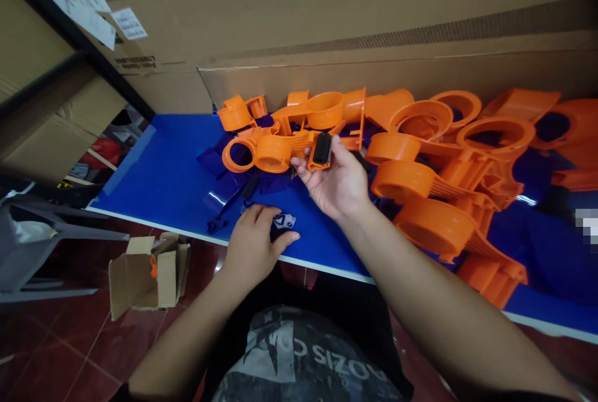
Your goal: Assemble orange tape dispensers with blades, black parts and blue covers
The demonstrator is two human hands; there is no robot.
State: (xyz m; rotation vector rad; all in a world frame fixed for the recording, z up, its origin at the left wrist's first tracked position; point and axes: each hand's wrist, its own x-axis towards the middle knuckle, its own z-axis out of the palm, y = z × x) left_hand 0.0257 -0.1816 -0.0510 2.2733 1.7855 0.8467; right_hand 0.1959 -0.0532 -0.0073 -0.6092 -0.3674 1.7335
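My right hand (340,184) grips an orange plastic tape dispenser (321,164) near the middle of the table, its black roller (322,148) facing up. The dispenser's ring end points left, among other orange dispensers. My left hand (255,234) is low over the table's front edge, thumb and index finger apart. Between those fingertips lies a small dark piece with whitish patches (284,221); whether the fingers touch it, I cannot tell. Just beyond this hand are small dark blue plastic parts (217,225) and a black roller-like piece (250,187).
Many orange dispensers (436,227) are heaped along the right of the blue table (149,171). A large cardboard box (280,22) stands behind it. On the floor at left are an open small carton (135,280) and a grey plastic stool (42,252).
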